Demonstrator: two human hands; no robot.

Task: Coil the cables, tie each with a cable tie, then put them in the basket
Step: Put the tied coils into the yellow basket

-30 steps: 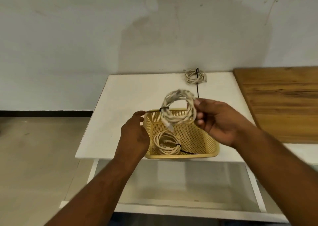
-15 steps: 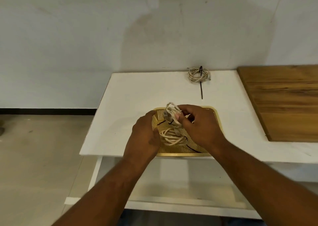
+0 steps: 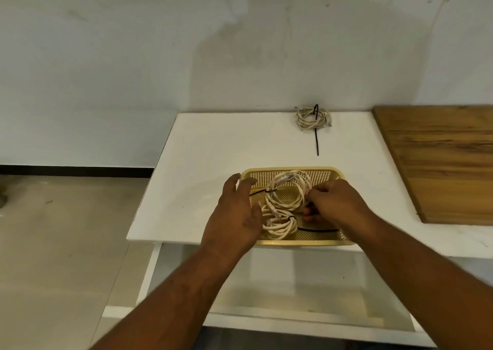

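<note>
A yellow perforated basket (image 3: 293, 168) stands at the front edge of the white table (image 3: 208, 163). Two tied cream cable coils lie in it: a larger coil (image 3: 286, 207) at the back and a smaller coil (image 3: 280, 228) at the front, each with a black tie. My right hand (image 3: 336, 203) is at the larger coil's right edge with its fingertips curled onto it. Over the basket's left rim my left hand (image 3: 234, 216) hovers with fingers spread, holding nothing. A third cream coil (image 3: 312, 117) lies at the table's back edge, with a black cable tie (image 3: 316, 141) trailing from it.
A brown wooden board (image 3: 440, 163) covers the surface to the right of the basket. The wall rises directly behind the table. Tiled floor lies to the left, and a white lower shelf (image 3: 293, 320) shows under the tabletop.
The larger coil went from held up above the basket down into it, lying behind the smaller coil. My left hand let go of the tie tail and opened.
</note>
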